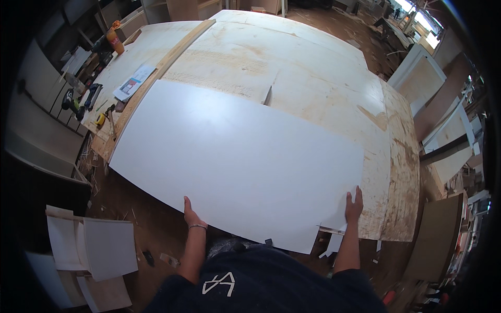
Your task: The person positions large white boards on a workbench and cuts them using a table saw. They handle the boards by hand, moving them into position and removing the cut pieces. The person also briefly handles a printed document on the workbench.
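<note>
A large white panel (235, 156) lies across the near part of a worktable (313, 62), its front edge close to my body. My left hand (194, 215) holds that front edge, thumb on top, the other fingers hidden below it. At the panel's right edge, my right hand (354, 207) holds on with the thumb over the top face and the fingers along the side. Close to my right wrist is a notch in the panel's near right corner. Along the panel's left side runs a long wooden strip (166, 63).
Left of the strip lie a hammer (111, 121), a printed sheet (134, 82), a green-black power tool (72, 104) and an orange bottle (115, 40). White board pieces (108, 248) stand at lower left. A brown board (436, 237) and more panels (417, 78) lean at right.
</note>
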The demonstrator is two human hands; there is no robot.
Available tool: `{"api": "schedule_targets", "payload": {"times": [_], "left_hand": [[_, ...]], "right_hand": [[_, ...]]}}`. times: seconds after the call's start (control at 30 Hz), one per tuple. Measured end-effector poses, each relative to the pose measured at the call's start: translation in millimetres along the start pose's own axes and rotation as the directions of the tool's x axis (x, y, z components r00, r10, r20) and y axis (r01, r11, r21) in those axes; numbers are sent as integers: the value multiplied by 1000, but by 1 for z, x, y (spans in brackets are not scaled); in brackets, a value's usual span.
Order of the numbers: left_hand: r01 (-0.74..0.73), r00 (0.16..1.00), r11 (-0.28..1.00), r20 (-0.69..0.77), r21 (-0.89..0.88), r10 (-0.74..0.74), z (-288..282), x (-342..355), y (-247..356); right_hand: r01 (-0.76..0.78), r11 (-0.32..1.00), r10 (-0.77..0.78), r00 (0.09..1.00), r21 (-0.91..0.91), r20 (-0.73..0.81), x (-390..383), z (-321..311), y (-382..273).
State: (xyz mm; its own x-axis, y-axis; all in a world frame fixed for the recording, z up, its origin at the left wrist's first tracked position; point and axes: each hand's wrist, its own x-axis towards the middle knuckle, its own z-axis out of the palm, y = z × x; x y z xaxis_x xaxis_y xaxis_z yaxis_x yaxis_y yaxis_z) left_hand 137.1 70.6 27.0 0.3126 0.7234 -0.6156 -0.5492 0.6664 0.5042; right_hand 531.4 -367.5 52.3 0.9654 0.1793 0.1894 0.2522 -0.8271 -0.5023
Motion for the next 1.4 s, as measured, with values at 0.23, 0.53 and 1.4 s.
{"api": "schedule_targets", "payload": {"times": [0.23,0.53,1.4], "left_hand": [[-12,1000,999,-6,51,13,21,28,-9],[-77,991,996,-103,46,81,85,46,-28],[-531,747,-754,633,386,-202,64,35,172]], "right_hand": [[21,1000,-21,1000,-16,-15,35,8,-3],[-27,998,26,999,56,28,93,19,5],[568,786,-446,795,-246,411,-156,38,-146]]}}
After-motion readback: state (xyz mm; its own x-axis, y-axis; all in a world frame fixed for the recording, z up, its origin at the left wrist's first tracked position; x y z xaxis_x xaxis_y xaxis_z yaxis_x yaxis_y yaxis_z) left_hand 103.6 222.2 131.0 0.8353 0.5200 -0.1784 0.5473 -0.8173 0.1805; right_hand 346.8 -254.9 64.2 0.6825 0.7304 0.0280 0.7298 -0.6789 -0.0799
